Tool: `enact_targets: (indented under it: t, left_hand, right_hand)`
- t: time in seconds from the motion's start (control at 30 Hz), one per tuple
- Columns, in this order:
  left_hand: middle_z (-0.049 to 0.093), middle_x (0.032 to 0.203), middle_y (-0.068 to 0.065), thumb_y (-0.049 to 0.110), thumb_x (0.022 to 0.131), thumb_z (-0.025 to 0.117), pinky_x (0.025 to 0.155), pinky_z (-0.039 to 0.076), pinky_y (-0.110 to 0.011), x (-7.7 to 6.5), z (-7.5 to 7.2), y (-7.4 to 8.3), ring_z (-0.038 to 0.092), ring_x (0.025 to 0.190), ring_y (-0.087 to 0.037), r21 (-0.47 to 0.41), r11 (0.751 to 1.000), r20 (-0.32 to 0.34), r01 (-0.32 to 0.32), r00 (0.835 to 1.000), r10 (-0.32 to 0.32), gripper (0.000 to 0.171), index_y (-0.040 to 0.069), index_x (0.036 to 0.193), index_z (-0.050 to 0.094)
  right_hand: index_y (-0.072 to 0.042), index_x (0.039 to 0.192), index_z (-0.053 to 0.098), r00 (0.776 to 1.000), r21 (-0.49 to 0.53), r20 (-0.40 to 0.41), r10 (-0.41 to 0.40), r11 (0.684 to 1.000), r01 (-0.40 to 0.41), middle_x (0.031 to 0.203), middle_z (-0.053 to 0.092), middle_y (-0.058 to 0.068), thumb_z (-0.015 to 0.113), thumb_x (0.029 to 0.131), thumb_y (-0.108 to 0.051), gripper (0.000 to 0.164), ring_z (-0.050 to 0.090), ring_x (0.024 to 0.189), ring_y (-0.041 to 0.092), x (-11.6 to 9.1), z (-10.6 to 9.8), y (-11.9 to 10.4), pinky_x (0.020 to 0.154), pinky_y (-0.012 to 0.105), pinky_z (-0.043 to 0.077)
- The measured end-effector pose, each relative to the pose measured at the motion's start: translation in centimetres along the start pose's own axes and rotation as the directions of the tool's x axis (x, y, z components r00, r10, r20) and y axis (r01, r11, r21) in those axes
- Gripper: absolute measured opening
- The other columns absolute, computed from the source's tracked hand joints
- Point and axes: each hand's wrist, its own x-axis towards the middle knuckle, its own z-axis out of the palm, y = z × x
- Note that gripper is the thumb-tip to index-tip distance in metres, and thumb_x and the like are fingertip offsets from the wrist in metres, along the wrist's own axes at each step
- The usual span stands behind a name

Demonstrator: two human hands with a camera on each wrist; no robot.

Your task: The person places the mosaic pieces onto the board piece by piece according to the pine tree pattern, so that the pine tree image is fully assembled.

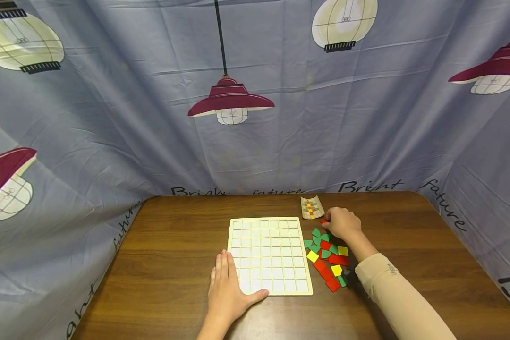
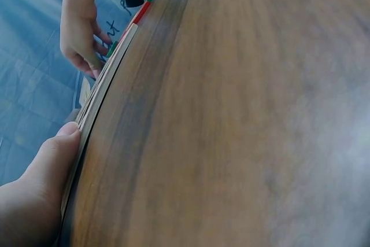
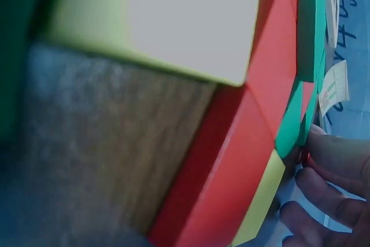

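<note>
A pale board (image 1: 269,257) with a square grid lies on the table. My left hand (image 1: 227,293) rests at its lower left corner, with straight fingers along the left side and the thumb (image 2: 55,151) against the near edge. To the right of the board, my right hand (image 1: 344,224) pinches a small red block (image 1: 324,221) between thumb and fingers at the far end of a loose pile. Most of that block is hidden by the fingers. The pile holds several green leaf-shaped pieces (image 1: 316,233), red blocks (image 1: 333,284) and yellow squares (image 1: 336,270).
A curled paper card (image 1: 318,206) with a coloured grid pattern stands behind the pile, close to the right hand. The brown wooden table (image 1: 165,264) ends at a blue-grey curtain (image 1: 255,156) printed with lamps, which also hangs along both sides.
</note>
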Motion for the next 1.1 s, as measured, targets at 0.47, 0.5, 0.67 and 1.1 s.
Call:
enact_targets:
  t: [0.47, 0.5, 0.67, 1.1]
  left_hand:
    - [0.024, 0.161, -0.028, 0.087, 0.06, 0.066, 0.12, 0.027, -0.055, 0.0, 0.1, -0.1, 0.022, 0.151, -0.042, -0.009, 1.0, 0.015, 0.0, 1.0, 0.0, 0.139, -0.009, 0.152, 0.027]
    - [0.024, 0.161, -0.028, 0.087, 0.06, 0.066, 0.12, 0.027, -0.055, 0.0, 0.1, -0.1, 0.022, 0.151, -0.042, -0.01, 1.0, 0.016, 0.0, 1.0, 0.001, 0.139, -0.009, 0.152, 0.027]
    - [0.023, 0.161, -0.028, 0.087, 0.06, 0.065, 0.12, 0.027, -0.055, 0.0, 0.1, -0.2, 0.022, 0.151, -0.041, -0.016, 1.0, 0.021, 0.002, 1.0, -0.002, 0.139, -0.009, 0.152, 0.026]
    - [0.022, 0.161, -0.028, 0.088, 0.061, 0.064, 0.121, 0.026, -0.055, -0.1, 0.2, -0.1, 0.021, 0.151, -0.041, -0.02, 1.0, 0.016, -0.001, 1.0, 0.001, 0.139, -0.008, 0.153, 0.025]
  right_hand:
    - [-0.009, 0.099, 0.067, 1.0, 0.145, -0.025, 0.005, 0.989, -0.001, 0.089, 0.067, 0.005, 0.078, 0.083, -0.02, 0.022, 0.062, 0.081, 0.025, 0.4, 0.3, 0.9, 0.063, 0.039, 0.046]
    - [-0.01, 0.099, 0.067, 1.0, 0.153, -0.029, 0.005, 0.988, 0.0, 0.087, 0.066, 0.004, 0.078, 0.083, -0.02, 0.021, 0.062, 0.08, 0.024, 0.4, 0.4, 0.9, 0.062, 0.038, 0.045]
    - [-0.01, 0.095, 0.064, 1.0, 0.186, -0.019, -0.006, 0.982, 0.01, 0.081, 0.063, 0.001, 0.078, 0.083, -0.018, 0.02, 0.059, 0.074, 0.021, 0.5, 0.3, 1.1, 0.061, 0.034, 0.042]
    - [-0.009, 0.095, 0.065, 0.994, 0.245, -0.084, -0.07, 0.965, 0.089, 0.083, 0.068, 0.002, 0.074, 0.085, -0.016, 0.015, 0.06, 0.073, 0.018, 0.2, -0.2, 0.6, 0.063, 0.032, 0.042]
